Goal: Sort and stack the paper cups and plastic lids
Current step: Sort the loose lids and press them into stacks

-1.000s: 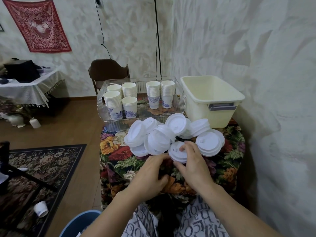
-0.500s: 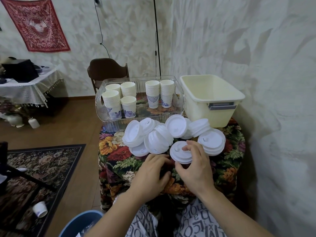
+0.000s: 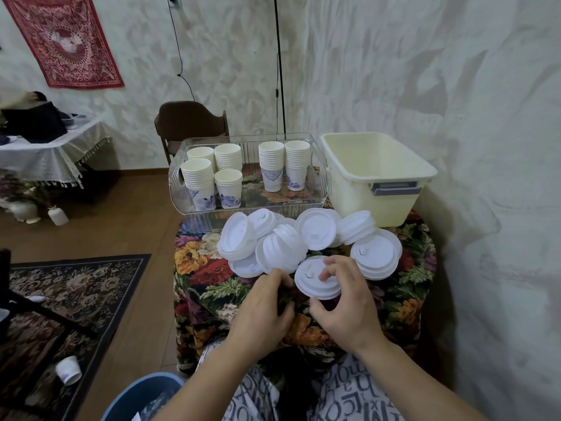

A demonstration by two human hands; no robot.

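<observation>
Several stacks of white plastic lids (image 3: 315, 232) lie jumbled on the floral tablecloth (image 3: 209, 268). My right hand (image 3: 346, 302) grips a small stack of lids (image 3: 312, 281) at the front, fingers curled over its top and thumb beneath. Beside it, my left hand (image 3: 267, 308) rests on the cloth with fingers bent, its fingertips close to that stack's left rim; whether they touch is unclear. Several stacks of paper cups (image 3: 227, 174) stand upright in a clear tray (image 3: 252, 208) behind the lids.
An empty cream plastic tub (image 3: 382, 192) sits at the back right, against the wall. A brown chair (image 3: 191, 123) stands behind the tray. On the floor are a blue bucket (image 3: 142, 396), a stray cup (image 3: 68, 370) and a patterned rug (image 3: 69, 299).
My right hand has settled its fingers over the front lid stack, which sits slightly nearer me. The left hand has stayed beside it.
</observation>
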